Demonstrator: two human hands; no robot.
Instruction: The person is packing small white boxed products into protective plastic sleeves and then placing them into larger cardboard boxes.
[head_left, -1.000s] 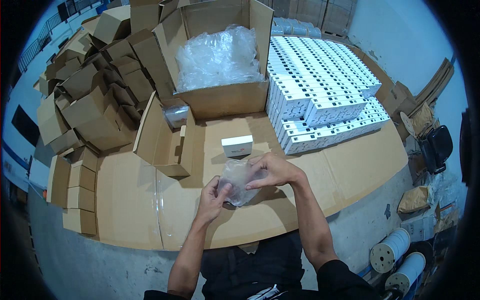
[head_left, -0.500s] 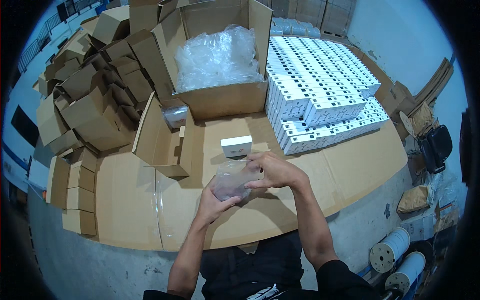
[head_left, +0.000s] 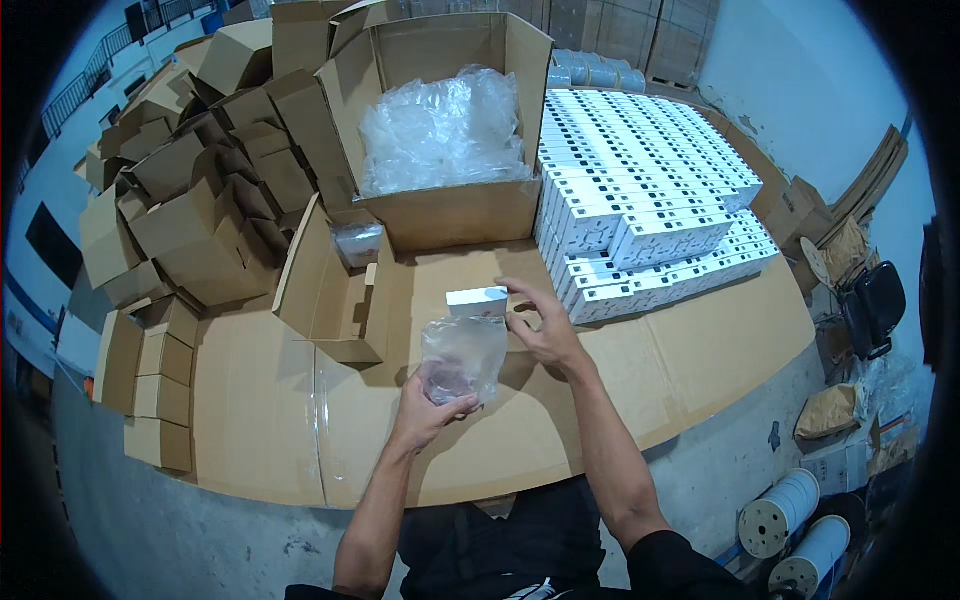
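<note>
The clear bag is just in front of the white box. Left of that box stands an open carton; behind, a large carton; right, stacked boxes. Our left hand grips the bag; our right hand curves at the box's right end, gripping or not we cannot tell.

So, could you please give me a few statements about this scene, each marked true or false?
1. The left hand holds a clear plastic bag. True.
2. The large open carton contains crumpled plastic. True.
3. The right hand is inside the large open carton. False: it is at the right end of the small white box.
4. The stacked white boxes stand left of the large open carton. False: they are on its right.
5. A smaller open carton stands left of the small white box. True.
</note>
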